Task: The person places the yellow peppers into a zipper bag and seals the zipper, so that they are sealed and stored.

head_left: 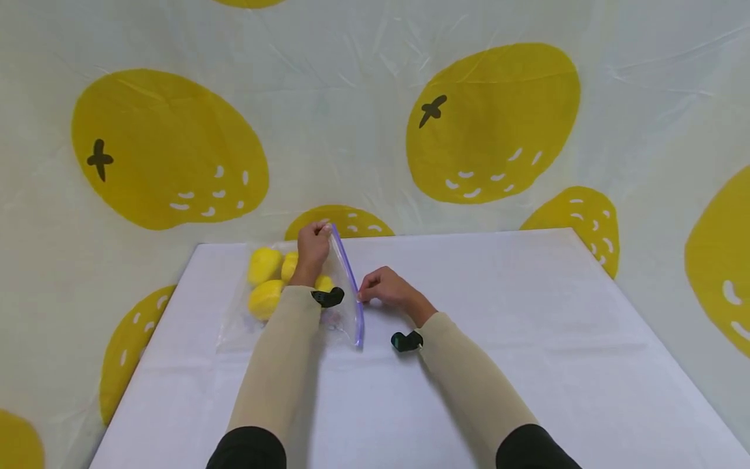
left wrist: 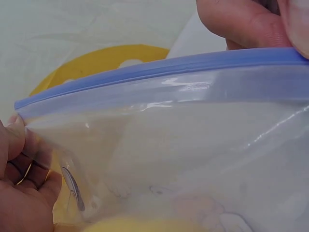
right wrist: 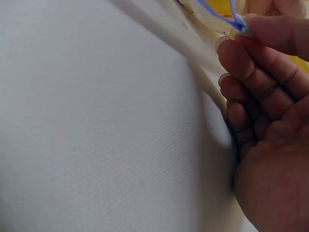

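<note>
A clear zip bag (head_left: pixel 346 326) with a blue-purple zip strip (left wrist: pixel 159 72) lies toward the left side of the table, its mouth edge raised. Inside are several yellow, rounded fruits (head_left: pixel 265 299), lemon-like. My left hand (head_left: pixel 313 251) pinches the far corner of the bag, just below the strip's end in the left wrist view. Partway along the strip, my right hand (head_left: pixel 387 288) pinches a small white slider (right wrist: pixel 245 29) between thumb and index finger. In the right wrist view the strip forks into two blue lines beyond the slider. The left forearm hides part of the fruits.
A white cloth covers the table (head_left: pixel 498 371), whose far edge meets a pale backdrop (head_left: pixel 340 130) printed with large yellow fruit shapes. Dark camera mounts (head_left: pixel 406 341) sit at both wrists, over beige sleeves.
</note>
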`<action>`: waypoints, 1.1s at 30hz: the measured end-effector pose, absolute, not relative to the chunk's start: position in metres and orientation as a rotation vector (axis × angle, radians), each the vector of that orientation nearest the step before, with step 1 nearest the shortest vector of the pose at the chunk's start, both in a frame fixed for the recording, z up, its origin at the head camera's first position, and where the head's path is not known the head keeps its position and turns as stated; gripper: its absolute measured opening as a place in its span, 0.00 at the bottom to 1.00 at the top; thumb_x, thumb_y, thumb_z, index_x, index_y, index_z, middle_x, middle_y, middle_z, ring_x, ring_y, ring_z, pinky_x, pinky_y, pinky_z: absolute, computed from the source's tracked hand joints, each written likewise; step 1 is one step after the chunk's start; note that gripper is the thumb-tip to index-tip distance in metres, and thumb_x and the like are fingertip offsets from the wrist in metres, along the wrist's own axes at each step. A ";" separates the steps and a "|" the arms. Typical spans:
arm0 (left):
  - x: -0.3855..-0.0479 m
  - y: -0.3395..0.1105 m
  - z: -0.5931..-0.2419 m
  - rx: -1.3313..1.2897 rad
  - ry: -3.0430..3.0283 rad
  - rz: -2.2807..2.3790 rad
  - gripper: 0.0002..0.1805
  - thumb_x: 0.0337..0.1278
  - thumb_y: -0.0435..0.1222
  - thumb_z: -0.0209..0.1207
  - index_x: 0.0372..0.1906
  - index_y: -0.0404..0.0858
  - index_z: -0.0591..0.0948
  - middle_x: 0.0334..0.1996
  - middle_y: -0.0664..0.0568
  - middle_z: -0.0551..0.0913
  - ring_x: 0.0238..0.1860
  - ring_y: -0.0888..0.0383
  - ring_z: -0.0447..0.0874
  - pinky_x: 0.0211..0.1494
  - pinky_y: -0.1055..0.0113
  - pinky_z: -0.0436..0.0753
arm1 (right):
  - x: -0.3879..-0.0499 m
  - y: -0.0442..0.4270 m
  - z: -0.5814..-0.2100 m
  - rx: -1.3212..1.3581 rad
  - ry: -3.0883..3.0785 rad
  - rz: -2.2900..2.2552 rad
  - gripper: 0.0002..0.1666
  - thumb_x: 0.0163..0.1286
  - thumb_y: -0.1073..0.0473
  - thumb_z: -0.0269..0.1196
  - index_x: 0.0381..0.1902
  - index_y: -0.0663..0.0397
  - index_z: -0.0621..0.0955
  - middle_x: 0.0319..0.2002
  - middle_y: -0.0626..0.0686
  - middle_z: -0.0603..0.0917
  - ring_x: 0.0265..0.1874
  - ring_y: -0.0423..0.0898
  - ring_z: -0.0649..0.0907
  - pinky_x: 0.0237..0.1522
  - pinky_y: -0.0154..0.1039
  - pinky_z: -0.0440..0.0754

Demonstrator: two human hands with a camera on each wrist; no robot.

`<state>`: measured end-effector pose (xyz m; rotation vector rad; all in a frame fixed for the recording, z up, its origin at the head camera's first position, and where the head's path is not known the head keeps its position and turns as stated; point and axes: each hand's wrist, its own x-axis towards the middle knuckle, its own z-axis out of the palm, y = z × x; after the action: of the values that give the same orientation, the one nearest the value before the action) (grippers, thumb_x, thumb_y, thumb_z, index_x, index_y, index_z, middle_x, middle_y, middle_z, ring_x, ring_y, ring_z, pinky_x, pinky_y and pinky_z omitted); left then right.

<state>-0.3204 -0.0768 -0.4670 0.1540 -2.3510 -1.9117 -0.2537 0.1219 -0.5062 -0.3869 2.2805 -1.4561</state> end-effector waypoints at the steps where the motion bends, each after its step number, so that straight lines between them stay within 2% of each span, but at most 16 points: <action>1: -0.320 -0.078 -0.467 0.157 -2.351 -1.914 0.20 0.80 0.36 0.52 0.64 0.27 0.79 0.61 0.35 0.81 0.56 0.46 0.78 0.73 0.51 0.79 | -0.254 0.122 -0.506 -0.386 2.280 -1.447 0.07 0.68 0.61 0.68 0.32 0.59 0.89 0.28 0.46 0.86 0.33 0.43 0.78 0.40 0.32 0.76; 9: -0.322 -0.079 -0.472 0.161 -2.342 -1.941 0.19 0.80 0.37 0.52 0.62 0.28 0.79 0.57 0.36 0.81 0.54 0.47 0.77 0.73 0.52 0.79 | -0.251 0.121 -0.509 -0.445 2.265 -1.453 0.06 0.65 0.63 0.70 0.30 0.60 0.89 0.22 0.42 0.84 0.30 0.40 0.77 0.37 0.31 0.73; 19: -0.319 -0.080 -0.468 0.166 -2.355 -1.915 0.20 0.80 0.36 0.52 0.63 0.26 0.79 0.61 0.34 0.81 0.58 0.44 0.79 0.74 0.50 0.78 | -0.250 0.113 -0.506 -0.443 2.258 -1.423 0.08 0.64 0.62 0.68 0.26 0.60 0.88 0.20 0.44 0.82 0.28 0.41 0.76 0.33 0.32 0.72; 26: -0.319 -0.085 -0.465 0.241 -2.375 -1.904 0.20 0.81 0.39 0.51 0.61 0.28 0.79 0.56 0.37 0.81 0.53 0.47 0.77 0.72 0.51 0.79 | -0.245 0.106 -0.500 -0.452 2.256 -1.387 0.12 0.67 0.60 0.65 0.26 0.61 0.87 0.19 0.44 0.80 0.26 0.41 0.77 0.33 0.31 0.74; 33: -0.318 -0.084 -0.464 0.239 -2.367 -1.885 0.19 0.81 0.38 0.51 0.59 0.26 0.79 0.53 0.36 0.80 0.50 0.47 0.76 0.69 0.50 0.80 | -0.240 0.108 -0.498 -0.445 2.297 -1.391 0.14 0.68 0.61 0.63 0.26 0.61 0.88 0.18 0.45 0.78 0.24 0.41 0.74 0.31 0.31 0.70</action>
<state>-0.3184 -0.0837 -0.4639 0.2393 -2.3667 -1.8853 -0.2397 0.1080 -0.4982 -0.4453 2.2973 -1.3914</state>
